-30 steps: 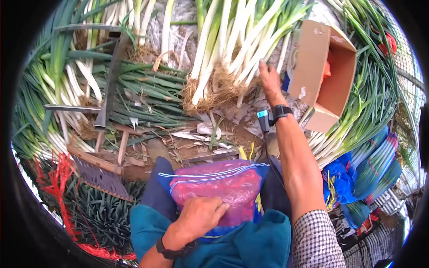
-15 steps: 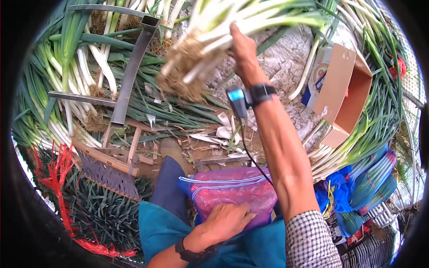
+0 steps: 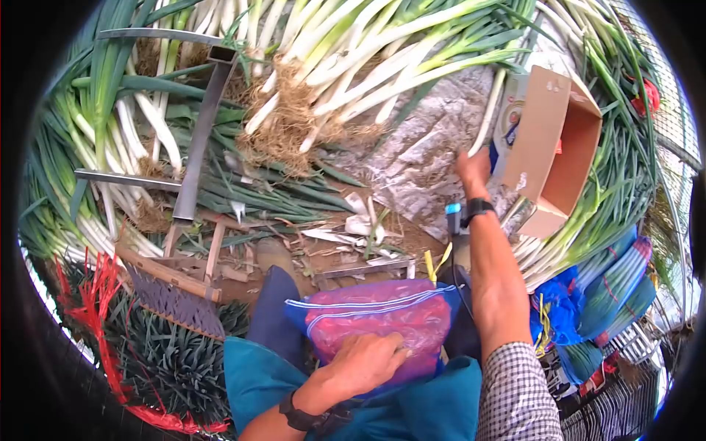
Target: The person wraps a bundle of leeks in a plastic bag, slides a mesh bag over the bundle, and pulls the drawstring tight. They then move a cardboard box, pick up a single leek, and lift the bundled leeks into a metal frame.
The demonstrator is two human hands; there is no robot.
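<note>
Right-hand grip (image 3: 474, 176), head view: appears closed on the white end of a single leek (image 3: 490, 110), lying just beside the cardboard box (image 3: 540, 128). A hard pull could snap the leek (its top runs among other leaves (image 3: 526, 26)); a sideways swing could knock the box. Right arm (image 3: 498, 287): extended forward. Left hand (image 3: 366, 361): palm down on the pink-and-blue bag (image 3: 419, 320), fingers bent; cannot tell whether grasping.
</note>
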